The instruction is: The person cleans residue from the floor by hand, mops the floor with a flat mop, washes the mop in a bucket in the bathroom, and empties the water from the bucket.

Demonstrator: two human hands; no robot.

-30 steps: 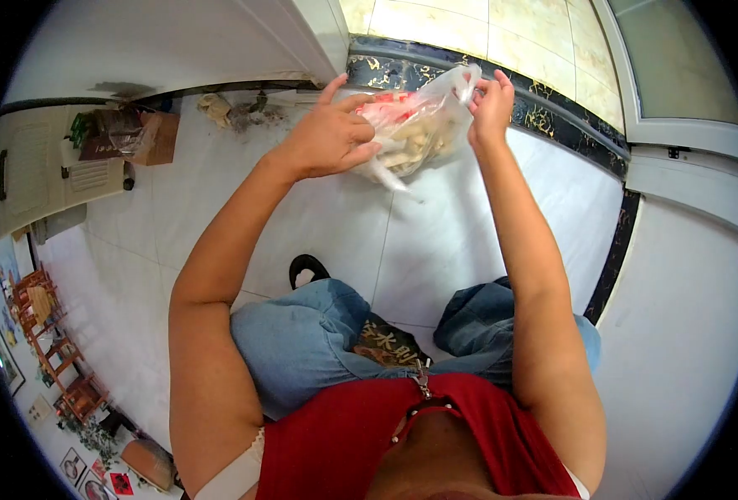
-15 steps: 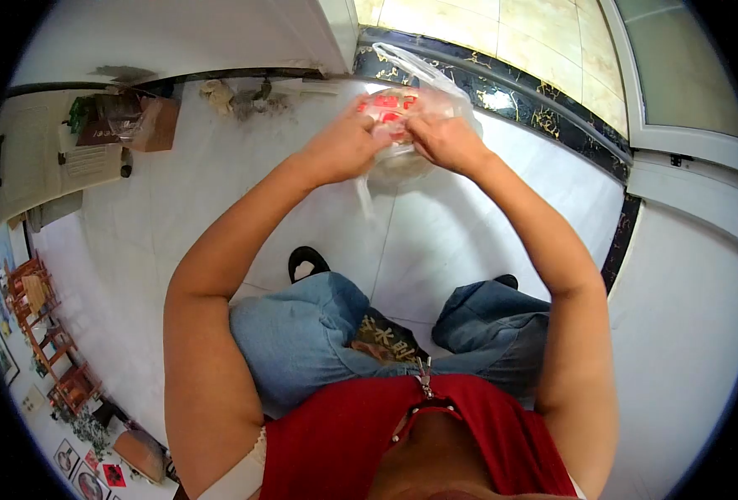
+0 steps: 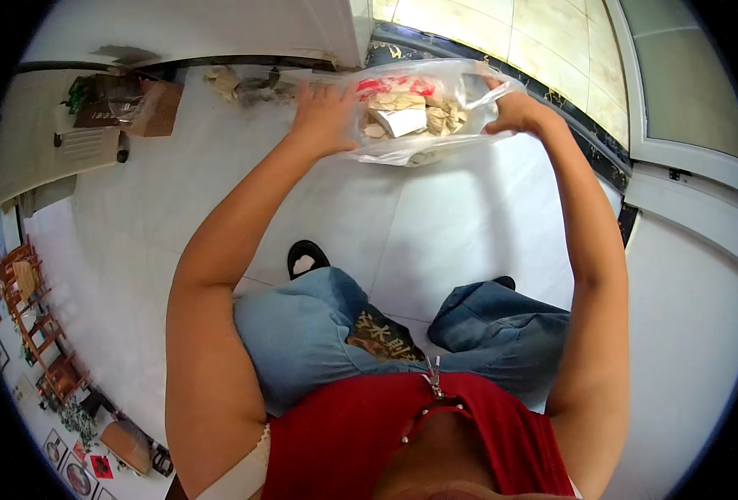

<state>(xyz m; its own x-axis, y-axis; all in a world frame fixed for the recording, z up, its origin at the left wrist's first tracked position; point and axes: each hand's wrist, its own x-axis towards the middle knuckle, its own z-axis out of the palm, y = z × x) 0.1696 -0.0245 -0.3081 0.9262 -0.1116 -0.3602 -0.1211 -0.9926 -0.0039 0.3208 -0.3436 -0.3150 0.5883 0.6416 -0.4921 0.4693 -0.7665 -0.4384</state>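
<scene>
A clear plastic bag (image 3: 411, 154) with red print on its far side is stretched wide between my two hands, its mouth facing me. Crumpled tan paper (image 3: 446, 118) and a white piece (image 3: 402, 122) show inside it. My left hand (image 3: 322, 122) holds the bag's left side with fingers spread and thumb near the front rim; its exact grip is partly hidden by plastic. At the right end, my right hand (image 3: 515, 108) has its fingers and thumb curled round the bag's edge.
A cardboard box (image 3: 156, 108) stands by the left wall, beside a pale cabinet (image 3: 44, 142). Crumpled scraps (image 3: 223, 82) lie along the wall base. Beyond the bag runs a dark patterned door sill (image 3: 607, 158). My shoe (image 3: 306, 260) is on the tiled floor.
My hands were close together on the bunched bag; they have moved apart, left and right. The bag's mouth has been pulled open, and the paper inside now shows.
</scene>
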